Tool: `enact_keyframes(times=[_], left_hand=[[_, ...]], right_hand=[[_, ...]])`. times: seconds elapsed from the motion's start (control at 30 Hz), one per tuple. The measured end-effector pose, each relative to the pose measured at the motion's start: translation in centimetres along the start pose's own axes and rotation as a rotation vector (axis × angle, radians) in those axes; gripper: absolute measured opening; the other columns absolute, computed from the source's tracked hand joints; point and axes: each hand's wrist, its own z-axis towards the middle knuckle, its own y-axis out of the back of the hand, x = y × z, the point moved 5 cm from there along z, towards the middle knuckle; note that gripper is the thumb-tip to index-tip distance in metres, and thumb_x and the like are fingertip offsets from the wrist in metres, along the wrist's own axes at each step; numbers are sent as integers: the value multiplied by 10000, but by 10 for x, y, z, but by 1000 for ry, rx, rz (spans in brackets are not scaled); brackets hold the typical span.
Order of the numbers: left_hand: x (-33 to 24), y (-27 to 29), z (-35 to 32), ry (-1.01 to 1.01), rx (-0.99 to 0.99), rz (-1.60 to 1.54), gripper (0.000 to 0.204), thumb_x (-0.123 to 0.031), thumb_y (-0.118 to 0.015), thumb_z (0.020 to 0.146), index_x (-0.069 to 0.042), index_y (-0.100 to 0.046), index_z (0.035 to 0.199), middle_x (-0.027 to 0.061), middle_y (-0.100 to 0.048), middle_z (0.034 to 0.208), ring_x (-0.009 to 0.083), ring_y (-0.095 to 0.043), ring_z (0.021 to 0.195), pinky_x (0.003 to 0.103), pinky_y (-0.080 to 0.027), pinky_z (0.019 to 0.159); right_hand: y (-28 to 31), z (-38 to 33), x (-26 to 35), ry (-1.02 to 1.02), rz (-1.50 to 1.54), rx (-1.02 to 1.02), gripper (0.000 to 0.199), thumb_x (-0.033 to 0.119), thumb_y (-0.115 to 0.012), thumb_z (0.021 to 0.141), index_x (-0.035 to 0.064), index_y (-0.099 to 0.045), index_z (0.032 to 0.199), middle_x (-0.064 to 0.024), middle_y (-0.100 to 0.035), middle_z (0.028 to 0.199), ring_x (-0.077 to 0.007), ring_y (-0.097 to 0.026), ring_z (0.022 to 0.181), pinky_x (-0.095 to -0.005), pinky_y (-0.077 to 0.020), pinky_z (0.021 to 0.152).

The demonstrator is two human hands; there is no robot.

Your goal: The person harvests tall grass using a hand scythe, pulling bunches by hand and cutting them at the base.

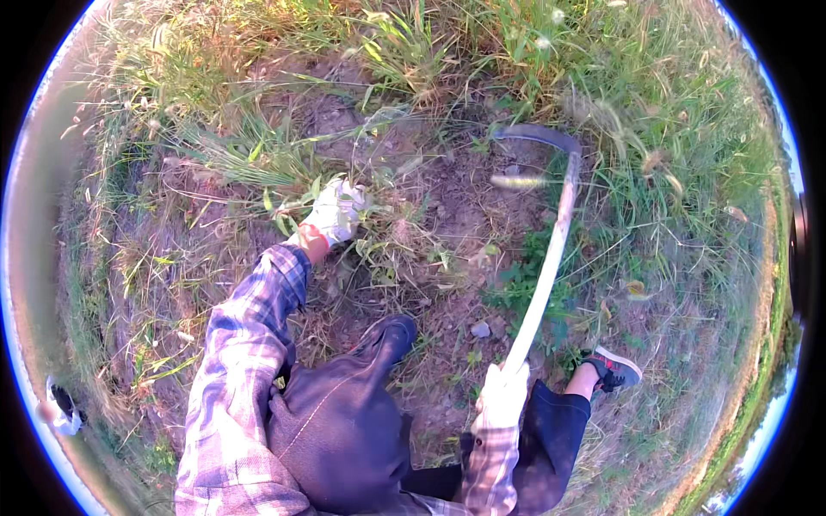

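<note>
My right hand (501, 397), in a white glove, is closed round the lower end of a sickle's long pale handle. The sickle (551, 254) reaches up and away from me, its dark curved blade (538, 133) pointing left just above the bare soil. My left hand (337, 211), also in a white glove, is stretched out ahead on the left and closed on a bunch of grass (258, 163), whose long green blades fan out to the left. The fingers are partly hidden by stems. Low weeds (400, 249) lie right beside this hand.
Tall grass (413, 60) stands along the far side, and more thick grass (680, 181) on the right. A leafy green plant (533, 279) grows by the handle. My shoes (615, 370) rest on soil with dry stalks. Another person (62, 408) is at the far left edge.
</note>
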Motion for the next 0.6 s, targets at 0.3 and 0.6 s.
enact_keyframes(times=[0.3,0.6], left_hand=[[17,75,65,77,-444,249,544,-117,-462,841,-144,-496,1383,180,-565,1321,288,-619,924,395,-496,745],[-3,136,117,-12,-646,-85,377,-182,-550,892,-87,-628,1249,79,-581,654,282,-577,637,396,-458,615]], right_hand=[[-126,116,63,76,169,220,273,170,-624,921,58,-389,1002,-19,-491,627,-119,-488,415,-281,-414,341],[-139,59,38,77,-125,501,367,231,-638,894,3,-412,1072,-135,-581,684,-209,-584,487,-361,-457,410]])
